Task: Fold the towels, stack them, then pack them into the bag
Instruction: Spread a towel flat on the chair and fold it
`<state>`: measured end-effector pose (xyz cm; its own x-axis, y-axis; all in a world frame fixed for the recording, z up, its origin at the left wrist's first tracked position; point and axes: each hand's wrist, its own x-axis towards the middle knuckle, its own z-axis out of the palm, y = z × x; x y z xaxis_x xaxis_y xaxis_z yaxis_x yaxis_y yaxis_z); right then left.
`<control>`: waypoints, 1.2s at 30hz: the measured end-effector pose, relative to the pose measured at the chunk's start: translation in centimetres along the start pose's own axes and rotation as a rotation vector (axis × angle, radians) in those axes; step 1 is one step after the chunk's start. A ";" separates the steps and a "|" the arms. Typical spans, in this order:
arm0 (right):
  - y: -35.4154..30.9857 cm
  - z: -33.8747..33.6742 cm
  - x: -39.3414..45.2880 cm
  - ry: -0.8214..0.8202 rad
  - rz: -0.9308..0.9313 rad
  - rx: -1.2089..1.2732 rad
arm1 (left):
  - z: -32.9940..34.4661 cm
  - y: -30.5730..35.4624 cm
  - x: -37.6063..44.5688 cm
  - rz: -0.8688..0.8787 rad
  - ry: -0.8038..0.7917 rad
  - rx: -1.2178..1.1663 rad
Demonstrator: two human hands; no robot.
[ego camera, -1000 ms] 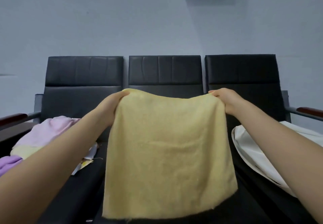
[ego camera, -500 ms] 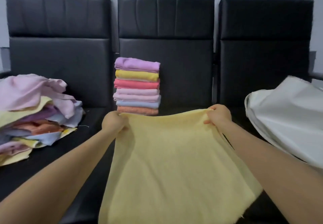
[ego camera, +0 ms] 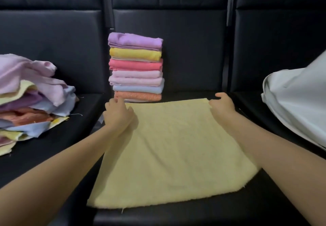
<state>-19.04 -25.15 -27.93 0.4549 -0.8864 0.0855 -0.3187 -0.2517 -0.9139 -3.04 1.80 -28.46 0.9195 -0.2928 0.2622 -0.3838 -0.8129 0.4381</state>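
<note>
A pale yellow towel (ego camera: 176, 155) lies spread flat on the middle black seat (ego camera: 264, 208). My left hand (ego camera: 118, 114) rests on its far left corner, fingers curled over the edge. At the far right corner my right hand (ego camera: 222, 106) holds the edge. Behind the towel a stack of folded towels (ego camera: 135, 67) stands against the seat back, purple on top, then yellow, coral, pinks, blue and orange. A white bag (ego camera: 298, 100) lies on the right seat.
A loose heap of unfolded towels (ego camera: 30, 98) in pink, purple, orange, blue and yellow fills the left seat. Black padded seat backs (ego camera: 194, 40) rise behind everything.
The yellow towel was held up in the air by its top corners; both hands have lowered it and it now lies flat on the middle seat. The view has tilted down.
</note>
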 end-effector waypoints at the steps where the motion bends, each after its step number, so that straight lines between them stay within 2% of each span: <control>1: -0.1 -1.0 -0.8 -0.019 0.025 -0.079 | -0.4 0.3 -1.1 0.035 -0.025 -0.009; 4: -0.5 -4.6 -3.4 -0.152 0.083 -0.359 | -2.0 1.7 -5.1 0.163 -0.165 -0.085; 7: -1.0 -7.7 -6.7 -0.249 0.206 -0.486 | -3.6 3.4 -10.2 0.335 -0.336 -0.098; 9: -0.9 -9.5 -8.6 -0.289 0.268 -0.534 | -4.3 4.3 -13.5 0.474 -0.391 -0.077; 13: 0.4 -12.0 -12.0 -0.263 0.235 -0.376 | -4.1 3.7 -18.4 0.703 -0.416 -0.110; 16: 1.4 -13.8 -14.8 -0.398 0.106 -0.158 | -3.8 3.0 -20.5 0.818 -0.385 0.046; 18: 1.5 -14.7 -16.2 -0.467 -0.010 -0.014 | -4.0 3.1 -21.2 0.829 -0.375 0.123; 21: 1.5 -15.2 -16.9 -0.389 -0.135 0.076 | -4.1 3.5 -21.6 0.823 -0.383 0.183; 24: 1.5 -15.2 -16.9 -0.264 -0.189 -0.002 | -4.0 3.4 -21.6 0.812 -0.407 0.222; 27: 2.2 -15.0 -16.7 -0.212 -0.205 -0.230 | -3.9 3.4 -21.5 0.813 -0.417 0.244; 31: 4.0 -14.7 -16.9 -0.223 -0.236 -0.614 | -3.7 3.2 -21.4 0.820 -0.430 0.256; 33: 4.7 -14.8 -17.1 -0.162 -0.275 -0.792 | -3.8 3.1 -21.4 0.833 -0.436 0.242; 36: 5.4 -15.1 -17.4 -0.053 -0.302 -0.868 | -3.8 2.8 -21.3 0.872 -0.421 0.163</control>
<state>-41.23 -16.99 -28.32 0.6508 -0.7221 0.2347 -0.6827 -0.6917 -0.2355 -24.04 7.67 -29.57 0.2868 -0.9532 0.0958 -0.9552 -0.2770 0.1043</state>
